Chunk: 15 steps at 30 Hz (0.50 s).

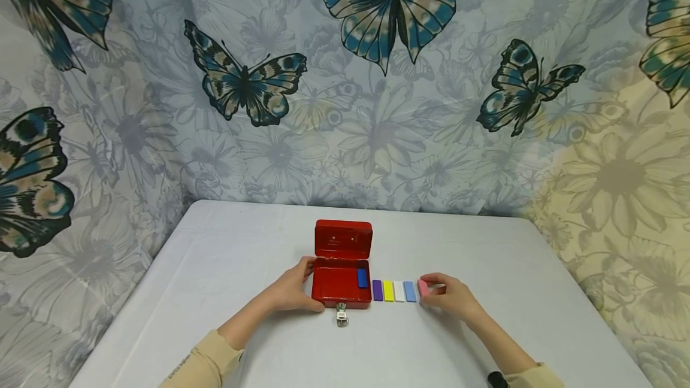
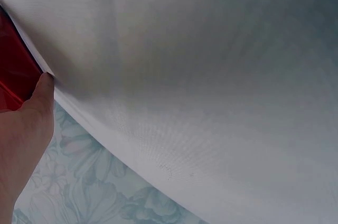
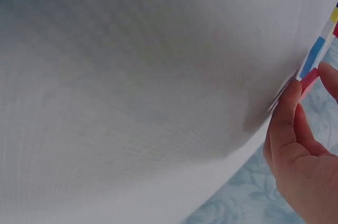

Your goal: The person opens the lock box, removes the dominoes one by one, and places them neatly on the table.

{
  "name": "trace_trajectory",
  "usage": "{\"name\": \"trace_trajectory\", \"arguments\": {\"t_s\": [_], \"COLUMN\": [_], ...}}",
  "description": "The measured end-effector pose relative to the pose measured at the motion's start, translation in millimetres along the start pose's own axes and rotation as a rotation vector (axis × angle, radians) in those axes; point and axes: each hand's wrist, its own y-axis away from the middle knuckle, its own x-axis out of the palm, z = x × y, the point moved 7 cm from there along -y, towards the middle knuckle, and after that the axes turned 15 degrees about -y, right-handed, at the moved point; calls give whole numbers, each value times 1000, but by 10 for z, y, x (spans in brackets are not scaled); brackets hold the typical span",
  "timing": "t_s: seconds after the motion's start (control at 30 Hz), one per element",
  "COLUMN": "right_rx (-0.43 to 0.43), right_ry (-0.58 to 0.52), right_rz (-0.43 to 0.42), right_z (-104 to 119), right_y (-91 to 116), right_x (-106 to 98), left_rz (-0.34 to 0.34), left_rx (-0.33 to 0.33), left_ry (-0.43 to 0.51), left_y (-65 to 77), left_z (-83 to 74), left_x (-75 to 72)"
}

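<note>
A red metal cash box (image 1: 342, 305) stands with its lid (image 1: 343, 239) raised and a latch (image 1: 342, 315) hanging at the front. Inside it, against the right wall, lies a dark blue block (image 1: 362, 278). My left hand (image 1: 292, 287) grips the box's left side, thumb at the front corner and fingers toward the back. To the right of the box my right hand (image 1: 450, 297) pinches a pink block (image 1: 423, 287) between thumb and fingers. The pink block is slightly tilted, beside a light blue block (image 1: 410, 291). The right wrist view shows the pink block (image 3: 309, 82) at the fingertips.
Between box and right hand, a purple block (image 1: 377, 290), a yellow block (image 1: 388, 291) and a white block (image 1: 399, 291) lie in a row with the light blue one. All rest on a white-covered table (image 1: 259, 226). Behind it hangs a butterfly-patterned cloth (image 1: 377, 154).
</note>
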Motion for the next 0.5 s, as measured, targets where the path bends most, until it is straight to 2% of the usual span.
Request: {"name": "trace_trajectory", "arguments": {"t_s": [0.5], "right_rx": [-45], "right_ry": [27], "right_rz": [-3], "right_z": [50], "right_y": [-10], "right_x": [52], "left_rz": [0], "left_rx": [-3], "left_ry": [-14], "left_y": [-1], "left_z": [-14], "left_x": [-5]}}
